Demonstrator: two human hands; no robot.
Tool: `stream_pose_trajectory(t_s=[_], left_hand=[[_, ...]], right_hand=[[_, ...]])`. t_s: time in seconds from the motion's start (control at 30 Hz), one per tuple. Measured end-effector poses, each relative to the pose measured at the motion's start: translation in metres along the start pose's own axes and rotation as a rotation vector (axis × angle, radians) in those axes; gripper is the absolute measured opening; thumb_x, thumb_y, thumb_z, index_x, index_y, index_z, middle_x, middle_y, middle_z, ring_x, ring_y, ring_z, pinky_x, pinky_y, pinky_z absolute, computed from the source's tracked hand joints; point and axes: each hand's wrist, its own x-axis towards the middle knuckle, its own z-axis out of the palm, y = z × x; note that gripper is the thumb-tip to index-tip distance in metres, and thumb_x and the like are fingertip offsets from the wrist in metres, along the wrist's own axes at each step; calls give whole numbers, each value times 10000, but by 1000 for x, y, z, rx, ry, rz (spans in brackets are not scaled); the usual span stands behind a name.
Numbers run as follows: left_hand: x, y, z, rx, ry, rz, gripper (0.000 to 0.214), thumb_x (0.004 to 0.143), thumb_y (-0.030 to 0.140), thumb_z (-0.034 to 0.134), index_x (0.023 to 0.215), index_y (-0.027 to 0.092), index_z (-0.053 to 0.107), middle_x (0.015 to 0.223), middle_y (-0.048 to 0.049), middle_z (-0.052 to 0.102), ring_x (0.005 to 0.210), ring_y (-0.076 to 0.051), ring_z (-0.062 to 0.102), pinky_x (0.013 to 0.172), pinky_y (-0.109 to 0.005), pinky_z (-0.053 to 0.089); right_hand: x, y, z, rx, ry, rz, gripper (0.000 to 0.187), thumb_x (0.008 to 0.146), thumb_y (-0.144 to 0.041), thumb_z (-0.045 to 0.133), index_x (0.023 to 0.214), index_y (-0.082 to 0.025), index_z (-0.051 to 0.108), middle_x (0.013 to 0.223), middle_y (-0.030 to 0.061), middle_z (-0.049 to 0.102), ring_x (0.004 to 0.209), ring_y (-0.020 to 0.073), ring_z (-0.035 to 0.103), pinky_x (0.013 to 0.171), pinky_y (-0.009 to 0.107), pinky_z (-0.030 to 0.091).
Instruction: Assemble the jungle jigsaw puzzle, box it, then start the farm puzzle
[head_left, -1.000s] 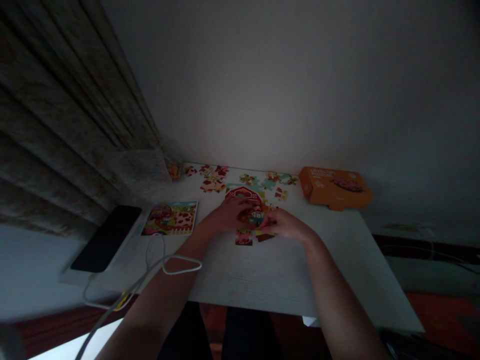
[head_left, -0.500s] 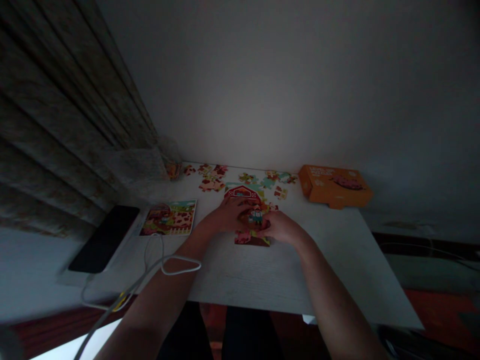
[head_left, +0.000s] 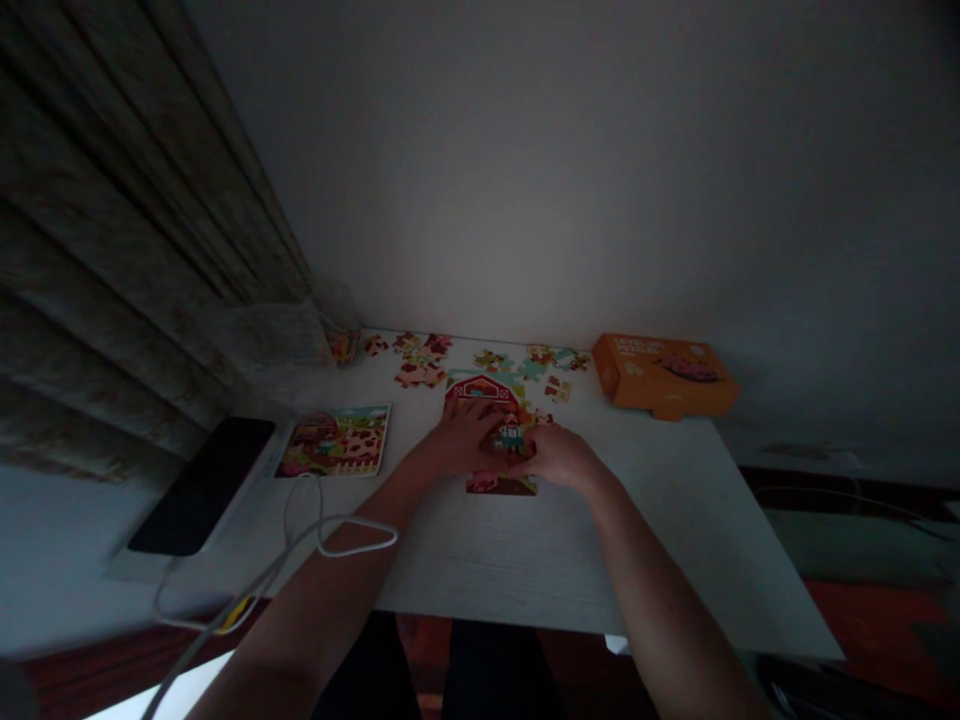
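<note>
A partly joined jigsaw puzzle (head_left: 501, 486) with a red barn and a small figure lies on the white table. My left hand (head_left: 469, 440) rests over its left half, fingers stretched out and spread across the surface. At the right edge of the puzzle, my right hand (head_left: 559, 453) has its thumb and bent fingers closed on the border. Its fingertips are partly hidden and dim, so a separate piece between them does not show. A few loose puzzle pieces (head_left: 557, 389) lie just beyond my right hand, and more pieces (head_left: 421, 373) are beyond my left.
A picture card (head_left: 335, 441) of the farm scene lies left of the puzzle. Farther left is a black phone (head_left: 204, 487), with a white cable (head_left: 358, 549) looping above my left forearm. An orange puzzle box (head_left: 667, 376) stands at the back right. The wall borders the table's far edge.
My left hand has slid slightly toward me and right over the puzzle, covering more of its lower part. My right hand stays at the right edge. The view has shifted a little.
</note>
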Motion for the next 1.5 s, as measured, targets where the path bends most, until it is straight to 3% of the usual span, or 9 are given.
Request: stream_pose_trajectory(t_s=[0.23, 0.63, 0.8, 0.97, 1.1, 1.23, 1.3, 1.4, 1.5], left_hand=[[1, 4, 2, 23, -2, -20, 854, 790, 676, 749, 1516, 305, 493, 1640, -129, 379, 1514, -401, 318, 1230, -621, 194], [1, 2, 5, 57, 18, 1, 852, 799, 686, 735, 1513, 280, 508, 1617, -138, 411, 1491, -406, 341, 1216, -616, 212], [0, 1, 4, 55, 33, 19, 876, 793, 694, 738, 1533, 296, 491, 1603, -128, 436, 1464, -409, 376, 1209, -592, 237], [-2, 0, 3, 61, 22, 32, 863, 794, 688, 738, 1536, 330, 483, 1610, -118, 439, 1470, -393, 382, 1207, -593, 247], [0, 2, 3, 36, 62, 22, 753, 813, 627, 754, 1475, 327, 560, 1572, -99, 501, 1448, -369, 430, 1201, -579, 284], [13, -3, -2, -15, 246, -85, 381, 962, 453, 619, 1296, 287, 695, 1368, -71, 673, 1307, -280, 581, 1154, -473, 399], [24, -12, -9, -1, 390, -206, 315, 994, 361, 548, 1233, 250, 720, 1313, -82, 698, 1261, -256, 613, 1133, -425, 434], [42, -32, -20, 100, 545, -424, 374, 975, 279, 524, 1297, 178, 685, 1433, -141, 626, 1361, -284, 548, 1188, -429, 392], [52, -51, -26, 184, 485, -525, 508, 993, 299, 480, 1470, 143, 555, 1589, -164, 489, 1475, -318, 434, 1240, -516, 302]], right_hand=[[3, 20, -4, 105, -28, -85, 224, 729, -361, 854, 731, -216, 683, 699, -25, 640, 663, 156, 556, 564, 266, 295], [11, 27, 1, 209, -7, -122, 294, 721, -344, 832, 632, -216, 582, 622, -46, 552, 617, 142, 492, 564, 268, 273], [22, 37, 3, 353, 319, -62, 305, 861, -401, 672, 651, -223, 541, 615, -40, 548, 600, 140, 491, 580, 270, 298], [34, 57, 5, 390, 545, 9, 302, 848, -455, 685, 685, -235, 558, 600, -36, 557, 587, 160, 519, 580, 278, 328], [44, 67, 10, 400, 606, -117, 268, 827, -480, 734, 892, -223, 699, 940, 58, 719, 885, 232, 670, 775, 329, 491], [47, 61, 19, 269, 542, -283, 445, 801, -445, 815, 1201, -265, 741, 1369, 118, 657, 1340, 325, 541, 1086, 481, 439], [46, 56, 22, 199, 466, -300, 523, 805, -442, 831, 1295, -299, 716, 1440, 102, 627, 1371, 339, 512, 1117, 519, 415], [43, 51, 22, 147, 390, -301, 512, 814, -432, 836, 1301, -324, 722, 1421, 84, 646, 1336, 339, 532, 1104, 524, 426], [43, 50, 21, 165, 389, -306, 478, 816, -424, 841, 1271, -318, 740, 1380, 84, 666, 1288, 317, 565, 1089, 496, 446]])
